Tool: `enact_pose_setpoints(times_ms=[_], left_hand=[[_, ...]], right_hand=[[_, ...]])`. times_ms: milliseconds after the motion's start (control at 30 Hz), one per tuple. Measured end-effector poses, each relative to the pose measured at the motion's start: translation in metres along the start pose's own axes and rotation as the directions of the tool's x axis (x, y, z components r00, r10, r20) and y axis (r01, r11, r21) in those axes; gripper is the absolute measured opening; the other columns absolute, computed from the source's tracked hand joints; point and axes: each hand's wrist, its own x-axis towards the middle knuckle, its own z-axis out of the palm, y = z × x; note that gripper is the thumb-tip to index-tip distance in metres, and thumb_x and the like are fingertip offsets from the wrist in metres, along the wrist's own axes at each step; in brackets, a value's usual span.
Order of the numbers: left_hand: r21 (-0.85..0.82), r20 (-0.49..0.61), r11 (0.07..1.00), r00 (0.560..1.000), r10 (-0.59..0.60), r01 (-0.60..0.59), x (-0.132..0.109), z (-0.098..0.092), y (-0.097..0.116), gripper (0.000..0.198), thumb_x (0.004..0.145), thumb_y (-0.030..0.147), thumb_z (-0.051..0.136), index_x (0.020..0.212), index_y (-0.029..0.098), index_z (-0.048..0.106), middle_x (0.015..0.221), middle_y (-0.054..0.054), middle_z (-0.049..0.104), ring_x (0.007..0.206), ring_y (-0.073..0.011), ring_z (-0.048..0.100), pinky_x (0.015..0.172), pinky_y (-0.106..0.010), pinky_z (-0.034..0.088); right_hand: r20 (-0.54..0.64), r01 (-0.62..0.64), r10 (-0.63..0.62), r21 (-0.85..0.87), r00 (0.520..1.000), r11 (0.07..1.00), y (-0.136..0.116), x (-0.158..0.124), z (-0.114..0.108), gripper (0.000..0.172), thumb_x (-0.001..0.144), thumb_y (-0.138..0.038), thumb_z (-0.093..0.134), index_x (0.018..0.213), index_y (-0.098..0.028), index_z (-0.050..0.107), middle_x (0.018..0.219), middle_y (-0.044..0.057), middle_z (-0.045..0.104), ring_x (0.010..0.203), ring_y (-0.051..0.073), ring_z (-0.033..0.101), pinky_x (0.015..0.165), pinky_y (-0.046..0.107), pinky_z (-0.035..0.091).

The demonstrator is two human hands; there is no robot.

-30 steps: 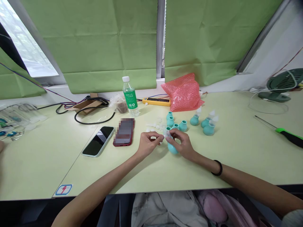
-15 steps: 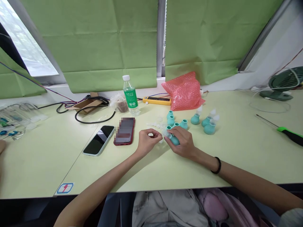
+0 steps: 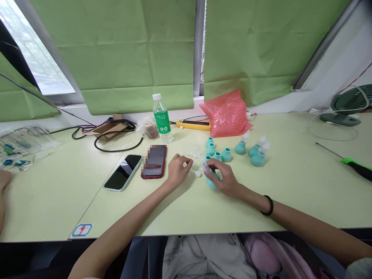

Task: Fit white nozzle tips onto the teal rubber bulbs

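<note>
My right hand (image 3: 224, 179) is closed on a teal rubber bulb (image 3: 211, 183), with thumb and forefinger at its translucent tip. Just left of it, my left hand (image 3: 179, 170) has thumb and forefinger pinched together; whatever is between them is too small to make out. Small whitish plastic pieces (image 3: 198, 174) lie on the table between the two hands. Several bare teal bulbs (image 3: 226, 155) with open necks stand beyond my right fingers. To their right are 3 teal bulbs (image 3: 258, 159) fitted with translucent nozzles.
Two phones, one pale-edged (image 3: 122, 173) and one red-edged (image 3: 154, 162), lie left of my hands. Behind stand a water bottle (image 3: 162, 122), a yellow power strip (image 3: 193, 125) and a red bubble-wrap bag (image 3: 228, 116). A screwdriver (image 3: 356, 166) lies right. Another person's hand (image 3: 4, 180) shows at far left.
My left hand has drawn away to the left from the bulb. My right hand has stayed nearly in place, and the bulb in it now sits slightly lower and more upright.
</note>
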Motion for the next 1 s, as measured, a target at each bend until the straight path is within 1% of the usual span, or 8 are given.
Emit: enact_pose_setpoints(times_ms=[133,233,333,400,533,667,833,1000], left_hand=[[0.028,0.029,0.999,0.999,0.040,-0.041,0.000,0.003,-0.006,0.015,0.069,0.023,0.050,0.061,0.021,0.063,0.058,-0.004,0.060,0.064,-0.0171,0.041,0.055,-0.025,0.029],[0.004,0.029,0.999,0.998,0.051,-0.051,0.000,0.002,-0.004,0.016,0.071,0.024,0.049,0.068,0.021,0.064,0.060,-0.004,0.060,0.065,-0.0170,0.042,0.056,-0.025,0.030],[-0.107,-0.018,0.994,0.999,0.027,-0.029,-0.002,-0.004,0.006,0.021,0.075,0.028,0.043,0.080,0.020,0.062,0.062,-0.003,0.058,0.064,-0.0154,0.044,0.055,-0.024,0.031],[-0.189,-0.007,0.982,1.000,0.005,-0.007,-0.005,-0.008,0.016,0.024,0.076,0.032,0.041,0.074,0.018,0.060,0.060,-0.002,0.056,0.060,-0.0131,0.044,0.053,-0.022,0.031],[-0.222,0.232,0.974,0.973,0.014,0.039,-0.012,-0.008,0.027,0.030,0.070,0.039,0.048,0.051,0.015,0.051,0.045,0.003,0.044,0.044,-0.0075,0.035,0.046,-0.020,0.026],[-0.309,0.414,0.937,0.910,-0.023,0.164,-0.016,0.000,0.030,0.040,0.069,0.043,0.046,0.042,0.014,0.041,0.040,0.005,0.031,0.041,-0.0056,0.026,0.041,-0.020,0.019],[-0.482,0.546,0.802,0.837,-0.040,0.352,-0.016,0.004,0.030,0.043,0.072,0.044,0.040,0.042,0.015,0.029,0.041,0.005,0.024,0.040,-0.0047,0.020,0.040,-0.021,0.015],[-0.627,0.647,0.493,0.756,-0.102,0.603,-0.006,-0.002,0.025,0.040,0.072,0.040,0.036,0.042,0.019,0.022,0.035,0.007,0.015,0.033,-0.0047,0.015,0.036,-0.021,0.014]], right_hand=[[0.158,-0.132,0.110,0.136,0.981,0.982,-0.010,-0.003,0.003,0.016,0.081,-0.031,0.035,0.082,-0.019,0.045,0.073,0.002,0.048,0.066,0.012,0.045,0.063,0.026,0.038],[0.282,-0.272,0.205,0.223,0.937,0.936,-0.012,-0.005,0.004,0.020,0.084,-0.033,0.028,0.089,-0.019,0.040,0.064,-0.001,0.046,0.057,0.010,0.045,0.056,0.024,0.038],[0.290,-0.316,0.248,0.217,0.924,0.923,-0.010,-0.005,0.007,0.020,0.083,-0.034,0.029,0.090,-0.019,0.041,0.067,-0.001,0.048,0.057,0.010,0.045,0.055,0.024,0.037],[0.239,-0.308,0.261,0.185,0.935,0.933,-0.008,-0.005,0.009,0.018,0.078,-0.035,0.039,0.084,-0.019,0.044,0.071,0.000,0.049,0.062,0.011,0.045,0.058,0.024,0.037],[0.197,-0.335,0.304,0.150,0.932,0.930,-0.002,-0.005,0.012,0.018,0.063,-0.032,0.057,0.066,-0.017,0.047,0.058,-0.003,0.046,0.054,0.010,0.042,0.050,0.023,0.036],[0.249,-0.310,0.274,0.118,0.929,0.943,0.000,-0.006,0.013,0.013,0.063,-0.022,0.053,0.053,-0.016,0.046,0.049,-0.004,0.042,0.047,0.008,0.040,0.043,0.020,0.032],[0.321,-0.274,0.208,0.175,0.924,0.946,-0.006,-0.007,0.012,0.005,0.066,-0.016,0.048,0.061,-0.016,0.050,0.050,-0.004,0.045,0.046,0.008,0.040,0.042,0.019,0.032],[0.304,-0.089,0.050,0.116,0.951,0.989,-0.016,-0.007,0.005,0.012,0.073,-0.019,0.044,0.061,-0.018,0.045,0.053,-0.003,0.042,0.048,0.008,0.037,0.048,0.021,0.031]])
